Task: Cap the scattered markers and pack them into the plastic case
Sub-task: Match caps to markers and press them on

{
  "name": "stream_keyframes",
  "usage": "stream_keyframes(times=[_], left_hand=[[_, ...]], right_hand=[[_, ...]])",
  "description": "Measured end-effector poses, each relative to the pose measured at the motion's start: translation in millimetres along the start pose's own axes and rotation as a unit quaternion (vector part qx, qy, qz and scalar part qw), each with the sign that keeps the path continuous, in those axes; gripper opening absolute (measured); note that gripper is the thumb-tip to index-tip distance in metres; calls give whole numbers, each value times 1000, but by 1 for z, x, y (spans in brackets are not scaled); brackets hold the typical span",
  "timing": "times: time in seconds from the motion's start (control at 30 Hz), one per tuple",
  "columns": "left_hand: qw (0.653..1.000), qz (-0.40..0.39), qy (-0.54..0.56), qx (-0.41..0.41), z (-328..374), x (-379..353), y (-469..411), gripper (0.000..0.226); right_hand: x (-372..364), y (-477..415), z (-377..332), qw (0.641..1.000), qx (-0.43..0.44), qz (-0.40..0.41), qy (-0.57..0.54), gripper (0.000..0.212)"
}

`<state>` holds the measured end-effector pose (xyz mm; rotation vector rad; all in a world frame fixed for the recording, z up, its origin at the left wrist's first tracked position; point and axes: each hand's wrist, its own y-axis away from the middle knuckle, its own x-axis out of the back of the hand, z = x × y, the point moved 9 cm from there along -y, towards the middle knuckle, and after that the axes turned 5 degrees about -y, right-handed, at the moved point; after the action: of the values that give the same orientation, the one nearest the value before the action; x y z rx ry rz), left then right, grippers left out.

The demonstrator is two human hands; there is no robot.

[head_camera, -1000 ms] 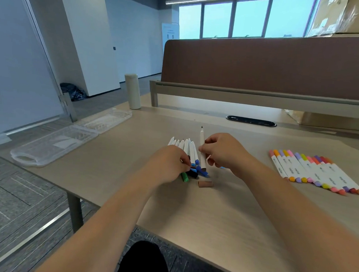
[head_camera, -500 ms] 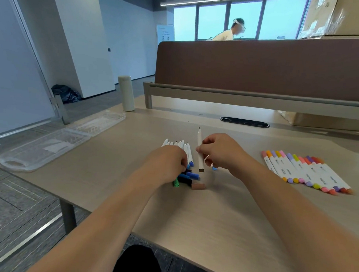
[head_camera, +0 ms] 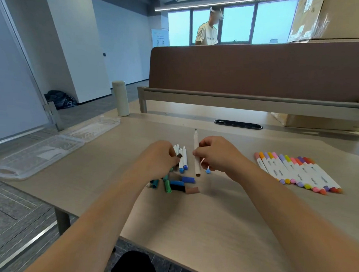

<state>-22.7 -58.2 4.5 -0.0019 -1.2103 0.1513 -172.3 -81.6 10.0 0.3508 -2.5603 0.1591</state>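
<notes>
Markers [head_camera: 181, 160] part-capped, none packed yet. Nearest the desk's [head_camera: 212, 219] front edge: loose caps [head_camera: 178, 184], blue, green, black, brown. Just beyond: left hand [head_camera: 159, 159] pinching a dark cap [head_camera: 179, 155], right hand [head_camera: 216, 156] gripping an uncapped white marker [head_camera: 196, 149], tip up; several uncapped markers [head_camera: 185, 156] lying between. Toward the right edge: a row of capped markers [head_camera: 296, 171]. Along the left edge: plastic case [head_camera: 40, 156], open, no markers visible inside.

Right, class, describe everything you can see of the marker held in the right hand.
The marker is slim, with a white plastic-looking barrel, a bare dark tip at its far end and a brown band at its near end. It points up and away, pinched mid-barrel by the right hand.
</notes>
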Motion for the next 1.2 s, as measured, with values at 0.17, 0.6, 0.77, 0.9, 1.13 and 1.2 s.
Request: stream_keyframes(times=[0.17, 0.6, 0.77, 0.9, 1.13, 1.2], left_hand=[[916, 34, 395, 64, -20, 6, 2, 17], [818, 39, 566, 94, -15, -4, 0, 15], [852, 50, 515, 72, -7, -3, 3, 14], [870, 61, 486, 56, -3, -3, 5, 15], [815, 105, 559, 105, -19, -5, 2, 13], [811, 101, 567, 108, -18, -5, 1, 13]], right_hand=[[-14, 15, -7, 997, 10, -71, -29, 15], [-25, 34, -8, 988, -6, -156, -4, 12], [-21, 33, -8, 989, -7, -147, -12, 10], [-15, 32, -10, 991, -10, -127, -50, 12], [-10, 31, -7, 992, 4, -128, -6, 11], [-12, 32, -6, 990, 2, -140, 0, 10]])
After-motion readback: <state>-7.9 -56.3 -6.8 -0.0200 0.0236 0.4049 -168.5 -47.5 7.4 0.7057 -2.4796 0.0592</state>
